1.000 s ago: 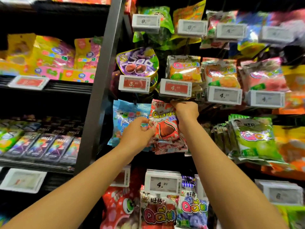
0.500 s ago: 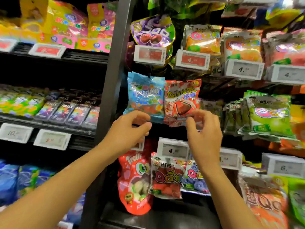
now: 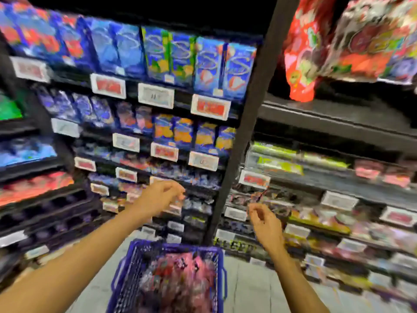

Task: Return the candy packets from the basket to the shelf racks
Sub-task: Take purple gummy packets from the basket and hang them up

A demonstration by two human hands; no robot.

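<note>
**Empty hands above a full basket: where the next pick could slip**

The blue basket [image 3: 168,276] is taken as the landmark. It stands on the pale floor at the foot of the shelving, and the candy packets [image 3: 180,279] are seen heaped inside it as a pink and red blur; no single packet can be told apart.

The left hand [image 3: 159,196] is held above and slightly left of the basket, fingers loosely curled, nothing seen in them. The right hand [image 3: 265,224] is held above and right of the basket, fingers relaxed and partly bent, likewise empty as far as the blur allows. Neither hand is touching the basket or the shelves.

Behind the basket, a dark upright post [image 3: 246,123] is seen rising; the shelf racks are spread to either side of it, and a red hanging bag [image 3: 302,53] is seen high above and right of the basket.

Several risks are judged likely. Two packets may be lifted together from so loose a heap, and one dropped to the floor. A slick packet may be pinched at a corner and slid free. The basket rim may be caught by a wrist and the basket tipped. A packet may also be hung on the wrong rack, since the labels cannot be read here.
</note>
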